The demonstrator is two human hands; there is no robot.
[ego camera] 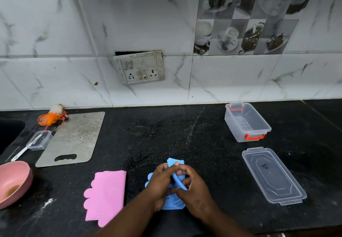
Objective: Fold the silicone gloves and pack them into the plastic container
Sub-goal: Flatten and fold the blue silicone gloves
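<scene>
A blue silicone glove (pixel 174 204) lies on the black counter near the front edge, partly bent upward. My left hand (pixel 160 183) grips its left side and pinches a raised fold at the top. My right hand (pixel 194 186) holds the right side of the same glove, fingers curled round the lifted edge. To the left a pink silicone glove (pixel 106 194) lies flat, untouched. The clear plastic container (pixel 247 122) with orange latches stands open at the back right. Its clear lid (pixel 273 174) lies flat in front of it.
A grey cutting board (pixel 74 138) lies at the left, with a small clear box and white utensil (pixel 38 141) beside it. A pink bowl (pixel 13 183) sits at the far left edge, a sink (pixel 9 131) behind it. A socket plate (pixel 139 67) is on the tiled wall.
</scene>
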